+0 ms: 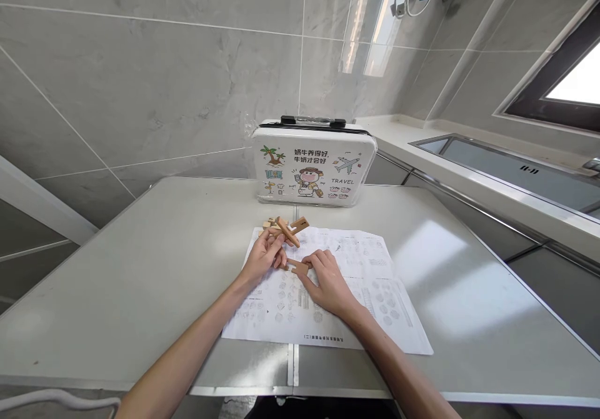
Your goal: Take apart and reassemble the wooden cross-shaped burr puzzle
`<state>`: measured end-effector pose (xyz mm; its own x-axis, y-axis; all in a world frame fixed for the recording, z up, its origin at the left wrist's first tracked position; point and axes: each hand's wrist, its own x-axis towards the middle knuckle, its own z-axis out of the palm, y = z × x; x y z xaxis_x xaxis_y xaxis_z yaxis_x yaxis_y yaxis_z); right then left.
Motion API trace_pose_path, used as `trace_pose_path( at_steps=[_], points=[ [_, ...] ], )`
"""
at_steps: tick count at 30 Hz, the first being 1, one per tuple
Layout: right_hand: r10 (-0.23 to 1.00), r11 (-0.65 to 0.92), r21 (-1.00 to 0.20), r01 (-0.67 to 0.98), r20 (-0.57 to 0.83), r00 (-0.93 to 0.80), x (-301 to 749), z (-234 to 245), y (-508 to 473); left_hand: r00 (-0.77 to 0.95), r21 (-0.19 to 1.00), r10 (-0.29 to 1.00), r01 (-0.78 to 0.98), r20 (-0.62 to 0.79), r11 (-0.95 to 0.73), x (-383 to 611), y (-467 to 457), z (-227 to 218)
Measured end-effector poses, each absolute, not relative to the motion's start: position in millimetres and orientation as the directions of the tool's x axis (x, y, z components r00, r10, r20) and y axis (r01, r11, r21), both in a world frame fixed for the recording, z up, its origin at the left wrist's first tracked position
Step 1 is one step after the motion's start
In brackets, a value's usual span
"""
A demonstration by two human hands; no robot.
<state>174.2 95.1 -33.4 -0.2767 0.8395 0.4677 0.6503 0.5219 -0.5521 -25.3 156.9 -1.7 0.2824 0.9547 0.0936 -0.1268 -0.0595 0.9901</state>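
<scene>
My left hand (261, 257) is closed on a wooden stick (288, 232). It crosses another wooden piece (300, 224) with a dark slot-like mark; whether the two are joined I cannot tell. Just below and to the right, a flat notched wooden piece (301, 268) is pinched between the thumb and fingers of my right hand (329, 284). Its left end reaches the fingertips of my left hand. Behind my left hand lie several small light wooden pieces (270, 223), partly hidden. Both hands are over a printed paper sheet (394, 319) with diagrams.
The sheet lies on a pale glossy table (178, 244) with a seam down its middle. At the back stands a white cartoon-printed suitcase (314, 169) in clear plastic. On the right a counter holds a sink (515, 169). A tiled wall (187, 81) is behind.
</scene>
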Motion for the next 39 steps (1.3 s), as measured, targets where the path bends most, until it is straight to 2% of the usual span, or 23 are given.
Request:
trace_pose_path(
  at_steps=[6, 10, 13, 17, 20, 23, 30, 39],
  points=[
    [0.864, 0.479, -0.616, 0.625, 0.454, -0.215, 174.5, -30.4, 96.3, 0.210, 0.987, 0.967, -0.102, 0.146, -0.127, -23.1, 155.2, -0.4],
    [0.919, 0.374, -0.731, 0.572, 0.374, -0.123, 177.7, -30.9, 99.5, 0.097, 0.983, 0.979, -0.049, 0.179, -0.175, -25.3, 157.3, -0.6],
    [0.966, 0.237, -0.877, 0.418, 0.259, -0.005, 181.1, -27.1, 102.2, 0.045, 0.977, 0.976, 0.004, 0.214, -0.215, -26.5, 158.4, -0.7],
    [0.997, 0.050, -0.996, 0.081, 0.055, 0.059, 186.2, -13.7, 103.2, 0.059, 0.970, 0.972, 0.067, 0.228, -0.232, -25.5, 156.9, -1.7],
    [0.999, -0.031, -0.990, -0.134, -0.033, 0.011, 188.5, -4.2, 101.2, 0.089, 0.965, 0.972, 0.133, 0.216, -0.226, -24.5, 154.5, -4.3],
    [0.998, -0.046, -0.970, -0.239, -0.032, -0.062, 188.3, 0.0, 99.0, 0.149, 0.930, 0.959, 0.247, 0.240, -0.271, -24.2, 151.6, -6.5],
    [0.974, -0.074, -0.935, -0.347, 0.007, -0.225, 187.0, -0.3, 97.9, 0.330, 0.767, 0.892, 0.467, 0.310, -0.440, -24.5, 144.9, -4.9],
    [0.965, -0.104, -0.937, -0.334, -0.013, -0.262, 186.0, -0.6, 99.0, 0.365, 0.704, 0.865, 0.509, 0.344, -0.495, -24.9, 143.2, -7.4]
  ],
)
